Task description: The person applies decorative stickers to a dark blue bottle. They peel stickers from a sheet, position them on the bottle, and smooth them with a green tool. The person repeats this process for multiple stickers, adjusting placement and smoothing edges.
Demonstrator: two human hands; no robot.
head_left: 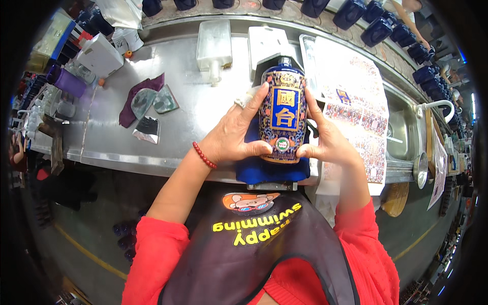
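Between my two hands is a dark blue bottle (297, 143) covered in a colourful floral pattern, with a blue label panel and gold characters on its front. My left hand (235, 133) grips its left side, thumb near the base and fingers up along the edge. On the right side, my right hand (330, 140) holds it the same way, thumb low on the front. The bottle's neck points away from me. Beneath it lies a blue cloth (274, 172) at the bench edge. A printed patterned sheet (373, 84) is spread just right of my right hand.
A metal bench (178, 66) carries a clear flask-like bottle (214, 46), a white container (268, 40), and a purple cloth (127, 109) with scraps. Further right sits a sink (404, 129) with a curved white tap (445, 103). Dark blue bottles (377, 31) line the far side, where another person's arm reaches in.
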